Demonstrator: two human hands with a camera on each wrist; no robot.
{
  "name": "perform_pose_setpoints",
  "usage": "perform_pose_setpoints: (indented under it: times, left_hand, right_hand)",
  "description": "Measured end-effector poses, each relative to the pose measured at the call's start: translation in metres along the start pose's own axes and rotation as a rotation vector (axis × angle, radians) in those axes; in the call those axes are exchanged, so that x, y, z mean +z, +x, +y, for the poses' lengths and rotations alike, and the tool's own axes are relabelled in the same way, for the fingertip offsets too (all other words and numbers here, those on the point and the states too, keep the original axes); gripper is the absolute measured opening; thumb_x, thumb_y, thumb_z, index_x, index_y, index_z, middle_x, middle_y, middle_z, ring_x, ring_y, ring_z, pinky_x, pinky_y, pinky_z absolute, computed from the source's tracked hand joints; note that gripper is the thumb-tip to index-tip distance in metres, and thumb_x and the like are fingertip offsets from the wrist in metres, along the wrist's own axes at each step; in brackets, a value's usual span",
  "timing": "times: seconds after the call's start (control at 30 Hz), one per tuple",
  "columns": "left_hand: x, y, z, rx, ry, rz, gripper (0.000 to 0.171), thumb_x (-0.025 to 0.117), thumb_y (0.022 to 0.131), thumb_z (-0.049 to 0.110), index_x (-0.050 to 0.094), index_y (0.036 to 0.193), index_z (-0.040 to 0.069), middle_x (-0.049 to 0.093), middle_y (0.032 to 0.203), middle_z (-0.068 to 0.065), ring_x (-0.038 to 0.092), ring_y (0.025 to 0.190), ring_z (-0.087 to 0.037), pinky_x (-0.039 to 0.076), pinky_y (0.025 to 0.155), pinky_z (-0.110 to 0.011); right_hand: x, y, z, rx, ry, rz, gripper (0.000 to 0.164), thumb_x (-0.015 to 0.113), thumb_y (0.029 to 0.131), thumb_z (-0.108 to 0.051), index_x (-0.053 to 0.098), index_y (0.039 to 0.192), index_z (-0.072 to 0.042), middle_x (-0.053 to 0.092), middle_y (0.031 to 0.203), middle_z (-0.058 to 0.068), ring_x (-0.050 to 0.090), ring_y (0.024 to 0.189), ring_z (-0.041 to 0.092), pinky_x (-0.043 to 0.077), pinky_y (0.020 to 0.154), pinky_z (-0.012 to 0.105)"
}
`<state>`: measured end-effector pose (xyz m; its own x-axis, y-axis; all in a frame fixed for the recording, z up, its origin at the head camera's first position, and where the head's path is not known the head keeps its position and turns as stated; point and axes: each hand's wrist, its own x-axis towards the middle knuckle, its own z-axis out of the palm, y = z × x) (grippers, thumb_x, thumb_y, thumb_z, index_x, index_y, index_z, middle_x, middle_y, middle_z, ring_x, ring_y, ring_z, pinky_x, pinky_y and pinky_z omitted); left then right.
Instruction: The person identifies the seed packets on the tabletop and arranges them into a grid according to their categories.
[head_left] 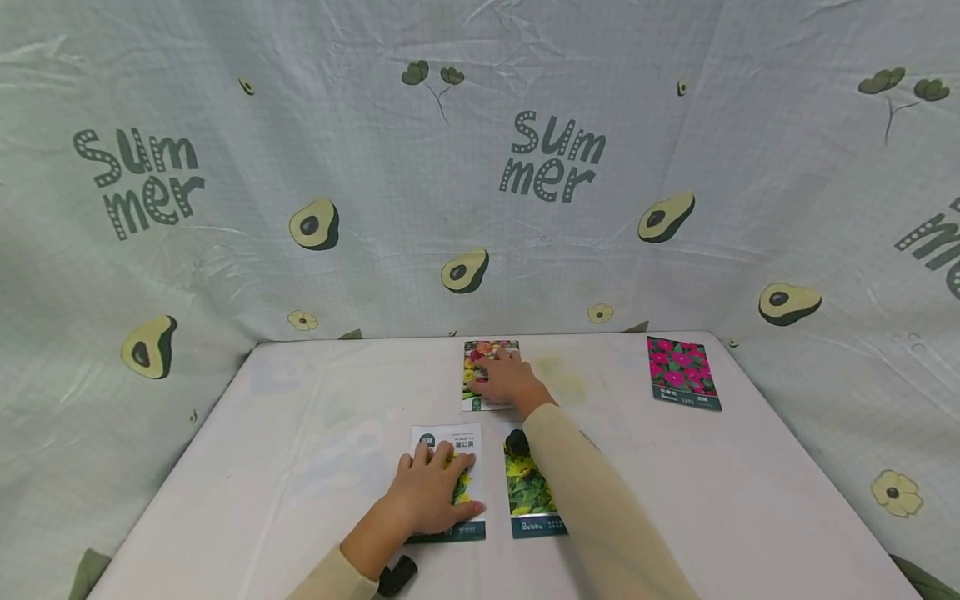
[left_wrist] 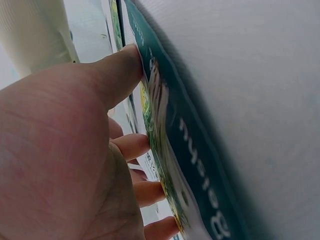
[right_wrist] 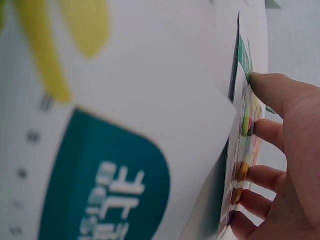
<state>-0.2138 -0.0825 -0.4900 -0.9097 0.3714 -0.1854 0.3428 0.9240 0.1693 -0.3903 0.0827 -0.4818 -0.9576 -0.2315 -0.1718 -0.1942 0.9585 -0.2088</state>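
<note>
White tabletop (head_left: 337, 467), with a left hand (head_left: 427, 492) on a white-edged packet (head_left: 471, 483) and a right hand (head_left: 510, 379) on a mixed-flower packet (head_left: 486, 347)

Reading a clock centred just right of the left thumb, I place the white-edged packet at 9, the mixed-flower packet at 12, a pink-flower packet (head_left: 684, 371) farther out at 2, and a yellow-flower packet (head_left: 525, 492) at 3, partly hidden by the right sleeve (head_left: 607, 508). The fingers of both hands are apart, tips touching the packets, clamped on nothing. From my distance I judge the sleeve the chief hazard: a low sweep could drag the yellow-flower packet askew, and uneven fingertip pressure might make either touched packet skid
</note>
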Motion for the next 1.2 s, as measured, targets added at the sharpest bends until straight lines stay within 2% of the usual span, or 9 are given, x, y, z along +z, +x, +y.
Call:
perform_pose_setpoints:
  times: [0.33,0.6,1.0,1.2]
  left_hand:
    - [0.000,0.000,0.000,0.002,0.003,0.005,0.076,0.064,0.087,0.072,0.052,0.149,0.028,0.048,0.140,-0.009,0.044,0.119,-0.037,0.036,0.087,-0.051]
    - [-0.004,-0.002,0.002,0.005,0.006,-0.011,0.076,0.062,0.088,0.074,0.053,0.147,0.028,0.048,0.139,-0.009,0.044,0.118,-0.036,0.037,0.087,-0.051]
    - [-0.016,-0.008,0.009,0.006,0.004,-0.032,0.075,0.062,0.088,0.073,0.053,0.147,0.028,0.048,0.140,-0.009,0.044,0.121,-0.038,0.038,0.090,-0.054]
    - [-0.015,-0.007,0.007,0.003,0.001,-0.038,0.075,0.063,0.088,0.072,0.053,0.147,0.027,0.048,0.139,-0.010,0.045,0.122,-0.039,0.038,0.090,-0.055]
  right_hand:
    - [-0.006,-0.009,-0.013,-0.018,0.013,-0.003,0.062,0.055,0.101,-0.057,0.045,0.156,-0.031,0.035,0.163,0.012,0.027,0.153,0.039,0.032,0.120,0.054]
    - [0.000,-0.004,-0.019,-0.024,0.007,-0.004,0.065,0.053,0.100,-0.061,0.040,0.158,-0.035,0.033,0.165,0.011,0.025,0.154,0.037,0.029,0.121,0.055]
    - [0.003,-0.002,-0.029,-0.040,0.015,0.014,0.065,0.053,0.099,-0.063,0.042,0.157,-0.035,0.034,0.164,0.011,0.028,0.153,0.038,0.030,0.121,0.055]
    - [0.005,0.000,-0.034,-0.049,0.009,0.011,0.065,0.052,0.100,-0.062,0.040,0.158,-0.035,0.033,0.165,0.011,0.028,0.154,0.038,0.030,0.121,0.055]
